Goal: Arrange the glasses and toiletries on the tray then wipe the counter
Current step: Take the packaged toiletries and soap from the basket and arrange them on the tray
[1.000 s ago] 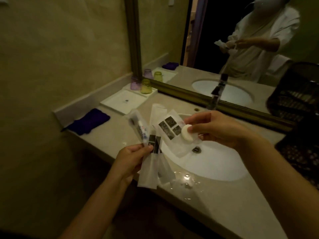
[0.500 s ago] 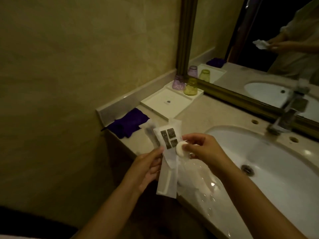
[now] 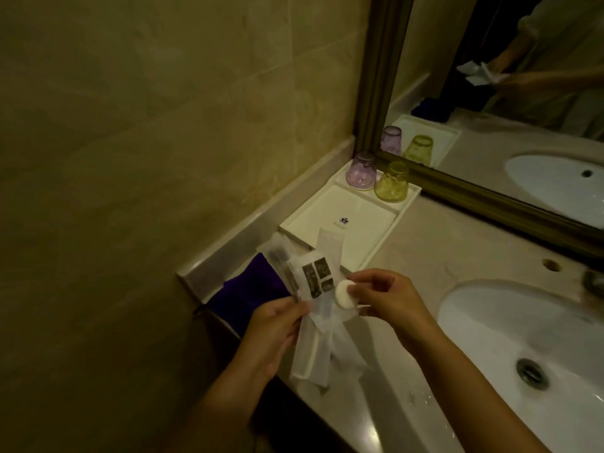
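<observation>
Above counter edge, both hands (image 3: 330, 313) pinching toiletry packets (image 3: 318, 308)

sink (image 3: 490, 325): white, right | mirror (image 3: 523, 93): gold-framed, behind | wall (image 3: 147, 125): beige tile, left

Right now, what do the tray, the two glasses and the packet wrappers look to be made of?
Tray: glossy white, probably ceramic or hard plastic; rigid raised rim.
Purple glass and yellow-green glass: tinted, see-through, patterned; glass or acrylic.
Packet wrappers: thin frosted film or paper, crinkled, contents showing through.
</observation>
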The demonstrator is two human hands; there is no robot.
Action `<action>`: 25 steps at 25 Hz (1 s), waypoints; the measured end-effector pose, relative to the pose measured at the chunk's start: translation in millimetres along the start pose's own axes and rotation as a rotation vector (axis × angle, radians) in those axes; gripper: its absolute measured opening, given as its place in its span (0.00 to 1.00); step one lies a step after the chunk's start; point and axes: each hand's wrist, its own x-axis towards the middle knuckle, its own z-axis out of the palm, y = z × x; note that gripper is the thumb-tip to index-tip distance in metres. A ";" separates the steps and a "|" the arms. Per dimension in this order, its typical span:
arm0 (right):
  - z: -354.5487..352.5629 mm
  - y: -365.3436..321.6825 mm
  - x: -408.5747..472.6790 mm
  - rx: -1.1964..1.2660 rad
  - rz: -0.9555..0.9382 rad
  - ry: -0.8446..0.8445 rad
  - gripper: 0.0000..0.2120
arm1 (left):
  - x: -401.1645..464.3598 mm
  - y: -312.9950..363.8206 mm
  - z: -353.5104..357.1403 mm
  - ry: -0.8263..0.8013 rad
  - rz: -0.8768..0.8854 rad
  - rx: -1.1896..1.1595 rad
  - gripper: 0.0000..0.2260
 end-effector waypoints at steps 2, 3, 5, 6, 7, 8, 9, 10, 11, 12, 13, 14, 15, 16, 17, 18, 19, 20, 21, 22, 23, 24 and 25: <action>2.6 1.1 18.9 -0.011 0.033 0.093 0.05 | 26.0 7.1 -9.3 -0.028 -0.029 -0.008 0.08; 2.9 1.5 25.7 0.008 0.047 0.132 0.04 | 37.1 10.7 -13.1 -0.035 -0.045 -0.013 0.09; 0.4 1.7 38.2 0.094 0.059 0.201 0.04 | 57.8 18.5 -20.9 -0.053 -0.061 -0.023 0.09; -3.2 -0.6 46.5 0.138 0.059 0.246 0.04 | 68.4 22.7 -23.7 -0.067 -0.063 -0.027 0.09; -8.0 -3.3 56.3 0.170 0.056 0.298 0.04 | 76.6 26.6 -25.2 -0.074 -0.064 -0.033 0.09; -14.3 -6.3 68.7 0.190 0.053 0.362 0.04 | 84.0 29.5 -25.9 -0.081 -0.064 -0.034 0.09; -21.2 -9.5 83.2 0.194 0.051 0.429 0.04 | 91.1 32.3 -25.7 -0.093 -0.069 -0.036 0.10; -27.3 -12.4 98.7 0.188 0.052 0.482 0.04 | 98.1 33.7 -25.9 -0.107 -0.075 -0.039 0.10; -33.4 -14.5 115.9 0.171 0.055 0.518 0.04 | 105.8 35.5 -25.2 -0.120 -0.085 -0.043 0.10; -38.7 -14.8 133.2 0.145 0.053 0.535 0.04 | 113.5 36.4 -24.6 -0.129 -0.092 -0.046 0.10; -43.8 -12.8 150.6 0.112 0.046 0.539 0.04 | 120.6 37.3 -23.4 -0.132 -0.099 -0.044 0.09; -49.5 -9.0 168.2 0.066 0.038 0.541 0.04 | 129.0 37.5 -21.5 -0.130 -0.099 -0.044 0.09; -55.1 -4.4 184.4 0.003 0.035 0.543 0.04 | 135.6 36.9 -19.3 -0.118 -0.096 -0.047 0.08; -60.9 0.4 200.7 -0.073 0.039 0.541 0.04 | 143.8 34.9 -17.4 -0.098 -0.087 -0.058 0.08; -66.0 4.6 214.2 -0.143 0.043 0.539 0.04 | 149.6 34.8 -15.1 -0.078 -0.073 -0.069 0.09; -70.2 8.3 225.1 -0.192 0.047 0.538 0.05 | 155.7 33.6 -14.3 -0.071 -0.050 -0.060 0.11; -73.1 11.2 234.7 -0.230 0.045 0.532 0.05 | 160.5 34.1 -12.7 -0.074 -0.045 -0.040 0.10; -74.7 13.0 241.9 -0.271 0.035 0.516 0.05 | 166.1 32.9 -12.7 -0.080 -0.054 -0.016 0.07; -75.6 14.4 248.6 -0.316 0.026 0.491 0.05 | 170.9 33.4 -11.1 -0.080 -0.072 0.000 0.03; -76.1 15.3 253.6 -0.365 0.019 0.464 0.05 | 176.6 31.6 -11.2 -0.082 -0.070 0.010 0.02; -76.3 16.1 256.7 -0.413 0.015 0.442 0.06 | 179.7 31.9 -9.0 -0.086 -0.073 0.030 0.04; -76.3 17.1 258.6 -0.457 0.009 0.428 0.06 | 183.4 30.4 -6.3 -0.086 -0.072 0.049 0.04; -76.2 18.4 259.3 -0.493 -0.006 0.425 0.06 | 183.9 32.0 -1.9 -0.075 -0.076 0.068 0.05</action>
